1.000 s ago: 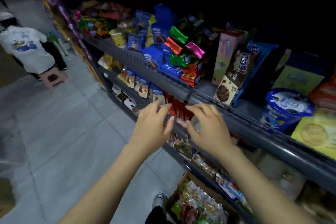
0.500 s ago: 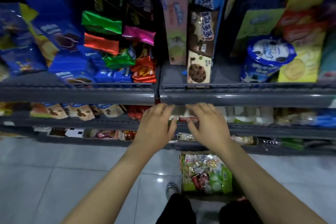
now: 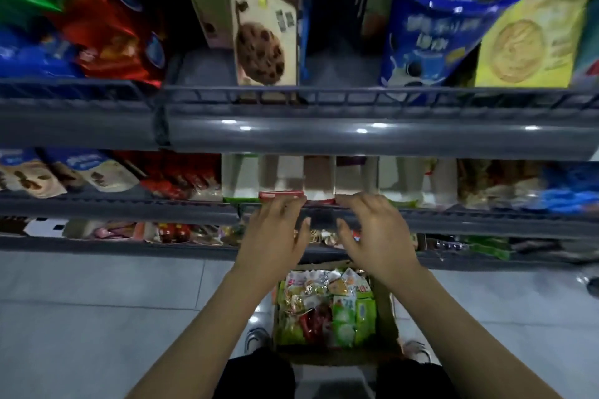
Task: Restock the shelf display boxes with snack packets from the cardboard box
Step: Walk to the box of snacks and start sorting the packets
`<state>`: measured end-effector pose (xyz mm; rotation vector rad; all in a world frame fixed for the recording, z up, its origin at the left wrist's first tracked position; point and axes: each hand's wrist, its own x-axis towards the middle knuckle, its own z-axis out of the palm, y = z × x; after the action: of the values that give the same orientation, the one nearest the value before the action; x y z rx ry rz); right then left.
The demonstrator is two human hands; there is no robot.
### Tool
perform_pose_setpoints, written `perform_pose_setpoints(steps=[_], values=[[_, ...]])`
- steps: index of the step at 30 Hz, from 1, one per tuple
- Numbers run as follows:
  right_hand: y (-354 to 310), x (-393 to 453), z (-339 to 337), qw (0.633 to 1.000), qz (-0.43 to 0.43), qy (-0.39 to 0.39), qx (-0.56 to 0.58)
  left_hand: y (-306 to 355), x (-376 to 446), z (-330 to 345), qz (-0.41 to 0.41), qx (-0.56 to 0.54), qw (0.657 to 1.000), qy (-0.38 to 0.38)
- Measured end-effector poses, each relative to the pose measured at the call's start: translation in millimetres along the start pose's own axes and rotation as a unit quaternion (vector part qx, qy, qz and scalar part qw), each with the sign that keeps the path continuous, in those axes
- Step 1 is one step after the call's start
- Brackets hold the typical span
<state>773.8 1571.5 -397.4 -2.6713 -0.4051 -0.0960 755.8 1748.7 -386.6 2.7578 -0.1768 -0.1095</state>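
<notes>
The shelf rail [image 3: 356, 136] looks like grey plastic or painted metal, smooth and glossy, with bright light spots. The packets [image 3: 324, 304] in the brown matt cardboard box [image 3: 385, 311] are shiny crinkled film. The red foil bags [image 3: 110, 32] gleam. The cookie carton [image 3: 262, 42] is smooth printed card. The floor [image 3: 97, 317] is pale, faintly glossy tile.

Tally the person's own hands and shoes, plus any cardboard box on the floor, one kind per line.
Bare hands: 2 (left hand, right hand)
Open brown cardboard box of snack packets: 1
Pale shoes: 2 (left shoe, right shoe)
Total: 5
</notes>
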Motion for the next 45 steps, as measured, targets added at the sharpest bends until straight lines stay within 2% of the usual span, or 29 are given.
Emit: perform_pose_setpoints(steps=[7, 13, 20, 26, 32, 35, 41, 45], values=[[80.2, -14.8, 89.4, 0.998, -0.027, 0.048, 0.021, -1.5, 17.8, 114.6, 0.029, -0.017, 0.997, 0.064], [128.2, -39.9, 166.9, 0.99, -0.061, 0.128, 0.018, -27.0, 18.1, 197.7, 0.058, -0.025, 0.99, 0.127], [147.6, -77.1, 229.7, 0.989, -0.056, 0.137, 0.005, -51.9, -1.3, 269.7, 0.069, -0.022, 0.984, 0.161], [131.8, -123.4, 244.8, 0.985, -0.064, 0.159, 0.009, -58.2, -47.6, 292.4, 0.059, -0.023, 0.989, 0.135], [118.7, -174.8, 251.6, 0.987, -0.042, 0.153, 0.017, -55.2, -89.3, 307.6, 0.045, -0.071, 0.988, 0.133], [123.8, -196.1, 265.5, 0.991, -0.002, 0.126, 0.043, -52.5, -104.6, 327.1, 0.017, -0.118, 0.986, 0.119], [150.3, -227.6, 318.6, 0.993, 0.065, 0.069, 0.075, -57.8, -110.5, 394.8, -0.023, -0.183, 0.982, 0.039], [176.5, -233.1, 365.2, 0.988, 0.126, -0.007, 0.085, -74.2, -99.7, 440.2, -0.083, -0.241, 0.967, -0.022]])
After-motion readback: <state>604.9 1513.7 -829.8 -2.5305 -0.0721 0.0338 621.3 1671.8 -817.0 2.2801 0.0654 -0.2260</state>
